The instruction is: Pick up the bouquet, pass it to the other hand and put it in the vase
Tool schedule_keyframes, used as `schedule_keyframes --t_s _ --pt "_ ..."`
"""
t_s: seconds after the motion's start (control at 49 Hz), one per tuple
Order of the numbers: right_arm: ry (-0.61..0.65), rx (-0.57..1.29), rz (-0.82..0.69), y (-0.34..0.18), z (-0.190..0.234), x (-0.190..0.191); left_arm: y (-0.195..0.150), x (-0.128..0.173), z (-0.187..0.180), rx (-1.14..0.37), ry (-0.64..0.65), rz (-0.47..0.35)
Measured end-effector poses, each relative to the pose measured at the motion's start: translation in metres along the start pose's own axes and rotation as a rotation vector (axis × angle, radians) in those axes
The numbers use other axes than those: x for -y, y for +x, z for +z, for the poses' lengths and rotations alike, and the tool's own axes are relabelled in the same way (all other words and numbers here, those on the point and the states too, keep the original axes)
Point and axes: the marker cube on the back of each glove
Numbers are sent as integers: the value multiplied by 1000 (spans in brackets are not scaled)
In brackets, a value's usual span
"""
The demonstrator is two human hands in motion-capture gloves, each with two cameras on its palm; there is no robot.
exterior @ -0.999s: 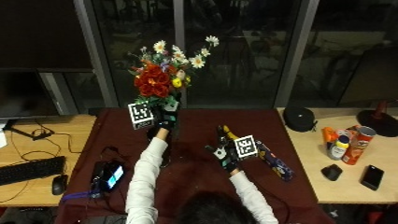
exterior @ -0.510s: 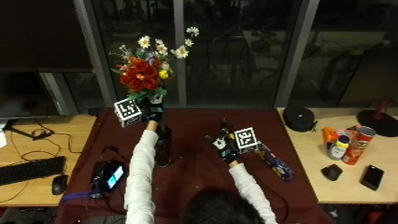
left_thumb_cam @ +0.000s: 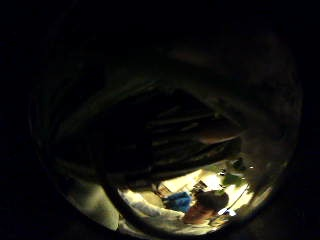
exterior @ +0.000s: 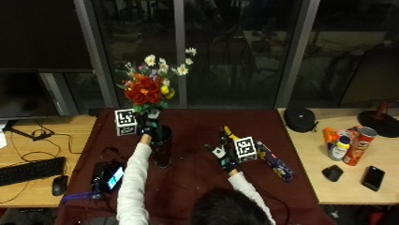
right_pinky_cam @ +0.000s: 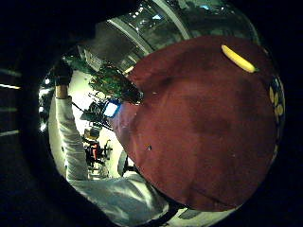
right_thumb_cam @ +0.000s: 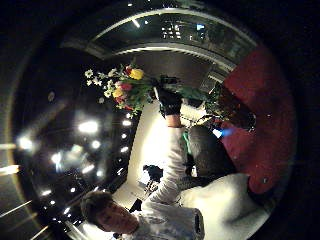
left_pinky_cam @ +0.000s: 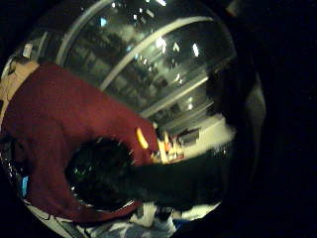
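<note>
Red-flowered bouquet (exterior: 148, 91) gripped by left hand (exterior: 147, 125), right hand (exterior: 225, 149) relaxed, vase (right_thumb_cam: 233, 111) in thumb-side view.

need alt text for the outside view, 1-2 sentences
A person at a table with a dark red cloth holds a bouquet of red, white and yellow flowers upright in the left hand, directly above a dark vase. The right hand hovers open over the cloth beside a banana.
</note>
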Motion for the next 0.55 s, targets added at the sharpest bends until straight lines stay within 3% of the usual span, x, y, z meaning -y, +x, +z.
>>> schedule_keyframes --t_s 0.183,0.326,0.469,0.55 --pt "-26 -71 8 52 0 -11 -125 -67 -29 113 -472 -302" --pt "-46 -81 123 65 -2 -26 -149 -85 -57 173 -475 -285" --pt "-68 -137 137 89 -7 -21 -136 -78 -72 109 -428 -222" --pt "-76 -193 172 77 -5 -23 -131 -78 -76 63 -404 -211"
